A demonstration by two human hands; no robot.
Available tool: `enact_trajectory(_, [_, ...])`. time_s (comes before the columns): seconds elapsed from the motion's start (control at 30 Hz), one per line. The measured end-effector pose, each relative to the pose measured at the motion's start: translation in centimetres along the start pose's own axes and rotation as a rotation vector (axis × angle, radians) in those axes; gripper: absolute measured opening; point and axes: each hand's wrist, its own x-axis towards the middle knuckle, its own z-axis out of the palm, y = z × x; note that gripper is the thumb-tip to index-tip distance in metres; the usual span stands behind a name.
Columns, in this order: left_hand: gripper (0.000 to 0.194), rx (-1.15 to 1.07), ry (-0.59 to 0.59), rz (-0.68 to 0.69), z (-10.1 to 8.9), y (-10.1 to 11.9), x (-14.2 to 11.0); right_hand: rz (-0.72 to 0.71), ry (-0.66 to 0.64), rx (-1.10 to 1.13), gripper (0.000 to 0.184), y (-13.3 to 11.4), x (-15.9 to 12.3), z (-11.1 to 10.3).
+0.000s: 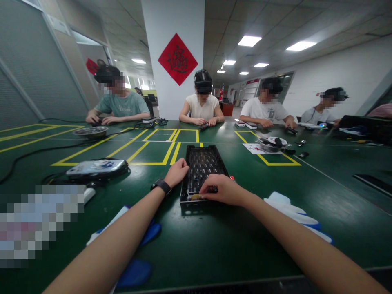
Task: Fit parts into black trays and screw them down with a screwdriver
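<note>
In the middle of the table lies a black rectangular case (208,161), its long side pointing away from me. Inside it are rows of small shiny pieces too fine to identify. My left hand (177,173), with a dark watch on the wrist, is closed against the case's left rim. My right hand (219,189) reaches over the near right corner, thumb and fingers pinched together. Its fingertips meet a small yellowish piece (196,197) at the near end of the case; what lies between them is partly hidden. A red bit (232,178) shows beyond the right hand.
White-and-blue gloves (295,212) lie right of my forearm, another blue-tipped glove (150,234) under my left one. A phone-like device (97,168) with cables sits left. Metal bowls (90,132) and yellow tape (153,163) mark the green table (245,253). Several people sit opposite.
</note>
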Motion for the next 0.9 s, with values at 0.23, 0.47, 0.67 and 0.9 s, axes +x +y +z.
enact_trajectory(0.23, [0.011,0.015,0.004,-0.008,-0.13,0.27,-0.14,0.022,-0.024,-0.023,0.015,0.35,-0.06,0.12])
enact_trajectory(0.47, [0.012,0.016,0.003,-0.013,-0.08,0.3,-0.09,0.004,-0.007,-0.003,0.014,0.11,-0.1,0.03])
enact_trajectory(0.67, [0.011,0.019,0.005,-0.006,0.01,0.08,-0.01,0.021,-0.026,-0.031,0.015,0.4,-0.15,0.17])
enact_trajectory(0.9, [0.012,0.016,-0.001,-0.01,0.0,0.14,-0.03,-0.006,0.0,0.005,0.013,0.13,-0.11,0.08])
